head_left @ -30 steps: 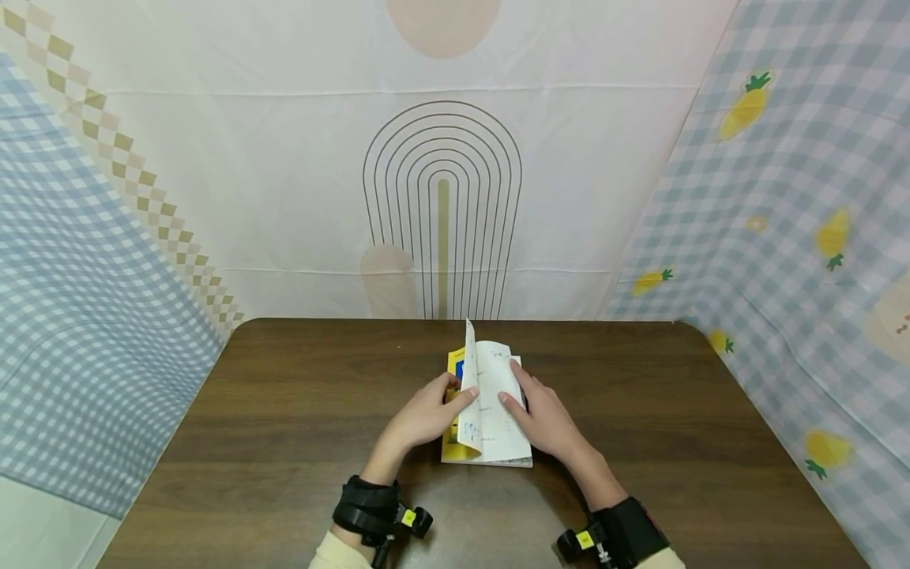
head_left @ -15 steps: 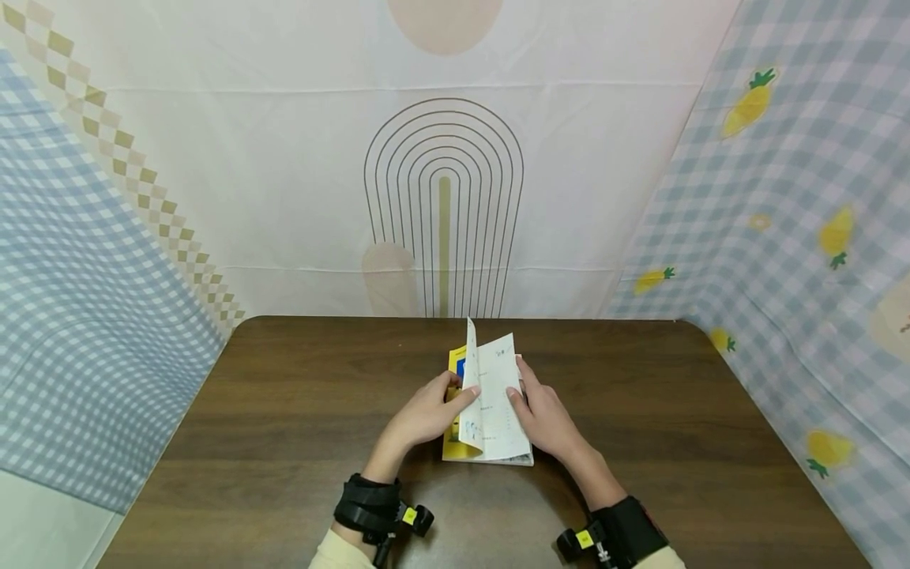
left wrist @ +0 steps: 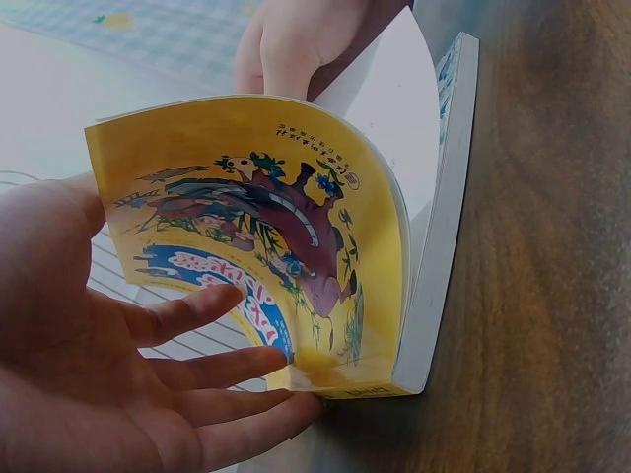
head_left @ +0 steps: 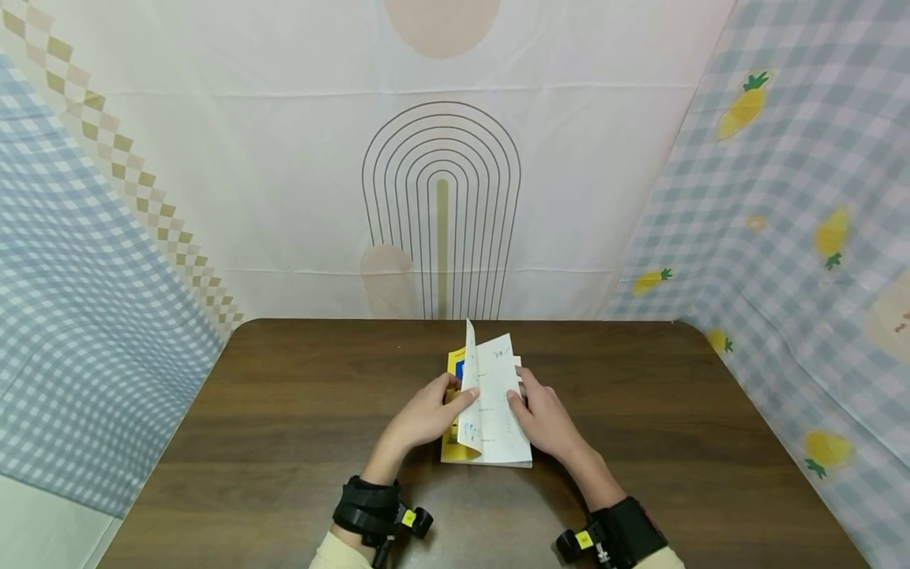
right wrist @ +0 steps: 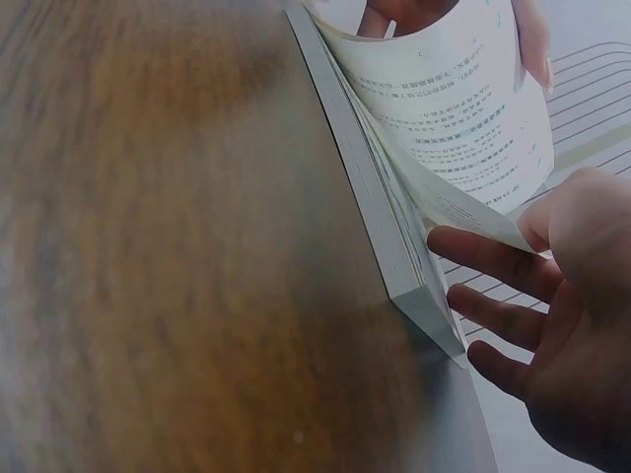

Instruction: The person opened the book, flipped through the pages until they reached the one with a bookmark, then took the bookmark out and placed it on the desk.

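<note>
An open book (head_left: 498, 431) with a yellow illustrated cover (left wrist: 197, 128) lies on the table in the head view. My left hand (head_left: 426, 412) grips the raised cover and front pages, thumb on the page side and fingers behind. In the left wrist view, that cover bends in a curve, showing a cartoon animal and a blue title patch. At the right edge, my right hand (head_left: 546, 415) pinches a lifted page (right wrist: 458, 202) between thumb and index finger. Below it, the right wrist view shows the thick block of remaining pages (right wrist: 370, 197), with the other fingers beside its edge.
The brown wooden table (head_left: 298, 395) extends around the book. Behind it hangs a white cloth (head_left: 284, 174) with arch lines, and checked cloths (head_left: 746, 261) hang at both sides. Black camera straps (head_left: 368, 506) are on both wrists.
My right hand has lifted the page's right edge, and its far corner has risen, uncovering pages beneath. The left hand keeps its hold on the cover and front pages.
</note>
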Tool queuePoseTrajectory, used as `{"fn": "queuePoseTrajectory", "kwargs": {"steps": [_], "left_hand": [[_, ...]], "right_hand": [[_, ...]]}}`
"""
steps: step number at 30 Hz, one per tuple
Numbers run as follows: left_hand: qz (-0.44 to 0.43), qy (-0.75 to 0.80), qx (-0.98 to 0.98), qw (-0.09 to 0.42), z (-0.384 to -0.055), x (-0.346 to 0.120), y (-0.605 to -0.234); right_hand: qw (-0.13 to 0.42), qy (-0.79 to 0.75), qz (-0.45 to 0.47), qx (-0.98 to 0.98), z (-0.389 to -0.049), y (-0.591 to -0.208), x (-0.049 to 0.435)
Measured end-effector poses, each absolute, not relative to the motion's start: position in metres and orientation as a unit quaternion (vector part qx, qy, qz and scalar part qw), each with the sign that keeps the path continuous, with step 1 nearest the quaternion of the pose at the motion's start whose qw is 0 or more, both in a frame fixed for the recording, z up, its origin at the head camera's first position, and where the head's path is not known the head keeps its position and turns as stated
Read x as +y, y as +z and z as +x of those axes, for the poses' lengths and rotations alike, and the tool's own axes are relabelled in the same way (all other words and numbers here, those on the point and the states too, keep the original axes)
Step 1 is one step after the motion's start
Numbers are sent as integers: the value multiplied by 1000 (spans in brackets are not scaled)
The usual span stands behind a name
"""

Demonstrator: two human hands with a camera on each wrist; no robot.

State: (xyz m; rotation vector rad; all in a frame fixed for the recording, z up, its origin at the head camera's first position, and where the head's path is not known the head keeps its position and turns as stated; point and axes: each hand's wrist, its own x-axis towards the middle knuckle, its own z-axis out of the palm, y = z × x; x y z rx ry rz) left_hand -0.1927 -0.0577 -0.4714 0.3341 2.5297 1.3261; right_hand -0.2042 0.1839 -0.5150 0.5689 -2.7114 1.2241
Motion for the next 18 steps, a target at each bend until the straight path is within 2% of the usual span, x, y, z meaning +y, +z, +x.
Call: {"fn": "queuePoseTrajectory", "kwargs": {"steps": [18], "left_hand": [[115,456,873,130,-193,-57,-472]], "right_hand": [[35,395,183,-899,-203,-512,183]]}}
